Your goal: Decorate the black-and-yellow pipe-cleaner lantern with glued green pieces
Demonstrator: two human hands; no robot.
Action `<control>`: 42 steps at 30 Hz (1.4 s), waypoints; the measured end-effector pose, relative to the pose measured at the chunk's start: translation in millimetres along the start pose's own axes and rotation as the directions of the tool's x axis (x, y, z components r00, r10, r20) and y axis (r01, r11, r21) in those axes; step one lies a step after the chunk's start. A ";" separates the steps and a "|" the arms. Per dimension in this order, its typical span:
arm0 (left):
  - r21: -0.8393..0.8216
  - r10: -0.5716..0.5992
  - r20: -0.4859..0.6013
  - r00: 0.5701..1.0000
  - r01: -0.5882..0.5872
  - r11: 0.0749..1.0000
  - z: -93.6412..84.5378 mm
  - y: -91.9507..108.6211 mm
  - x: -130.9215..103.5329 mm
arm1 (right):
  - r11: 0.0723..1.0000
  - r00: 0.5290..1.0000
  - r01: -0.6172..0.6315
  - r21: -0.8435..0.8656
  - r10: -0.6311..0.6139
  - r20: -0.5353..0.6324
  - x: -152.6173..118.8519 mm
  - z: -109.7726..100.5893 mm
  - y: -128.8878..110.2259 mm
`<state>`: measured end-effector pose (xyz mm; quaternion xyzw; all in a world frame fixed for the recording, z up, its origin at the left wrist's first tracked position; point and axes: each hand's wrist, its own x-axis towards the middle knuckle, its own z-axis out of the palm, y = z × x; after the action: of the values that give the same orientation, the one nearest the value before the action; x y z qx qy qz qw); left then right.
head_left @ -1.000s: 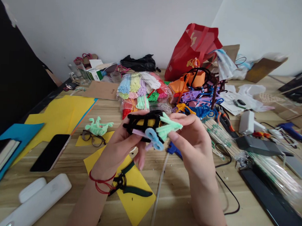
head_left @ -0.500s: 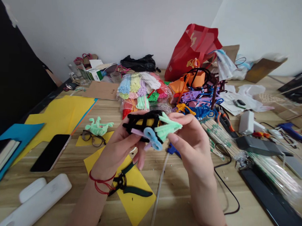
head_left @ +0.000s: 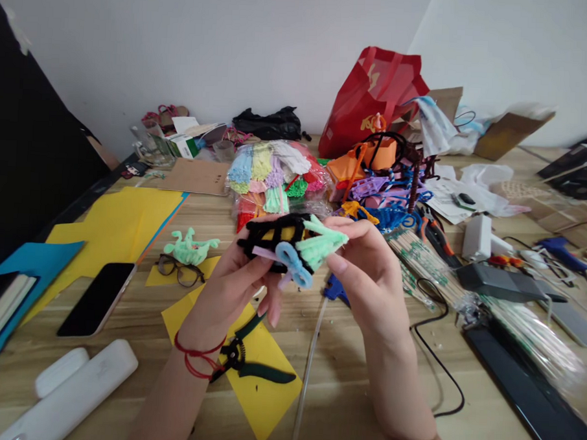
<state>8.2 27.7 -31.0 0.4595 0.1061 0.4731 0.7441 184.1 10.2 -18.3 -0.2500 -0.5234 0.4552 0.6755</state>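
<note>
A small model made of pipe cleaners is held up over the middle of the table. It has a black lattice body with yellow showing inside, a mint-green pointed end on the right, and a light-blue looped piece with a lilac strip at the front. My left hand grips the black body from the left, thumb in front. Around the green point, my right hand has its thumb and forefinger curled close; its other fingers are partly hidden. Below lie green-handled pruning shears on yellow card.
Left are a mint-green pipe-cleaner figure, glasses, a phone and a white device. Behind lie bagged pipe cleaners and a red bag. A blue glue gun with a glue stick sits below my right hand.
The right hand's thumb and fingers have shifted slightly relative to the green point. The model has moved a little left in view; the left hand keeps its hold.
</note>
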 end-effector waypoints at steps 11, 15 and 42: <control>0.002 -0.020 -0.053 0.998 0.021 1.000 -0.1 -1.8 -2.3 | 0.999 0.998 -0.036 -0.015 0.036 -0.055 1.5 -0.4 1.9; 0.020 -0.038 -0.072 0.997 0.040 0.999 -0.5 -2.3 -2.2 | 0.999 0.997 -0.041 0.000 0.041 -0.064 1.5 0.0 1.0; 0.053 0.003 -0.112 0.994 0.003 0.999 1.0 0.4 -4.0 | 0.996 0.999 0.024 -0.091 -0.028 -0.041 2.2 -0.7 3.6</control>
<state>6.4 23.9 -31.2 0.4519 0.1600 0.4951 0.7246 183.6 13.8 -20.5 -0.2832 -0.5324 0.4169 0.6801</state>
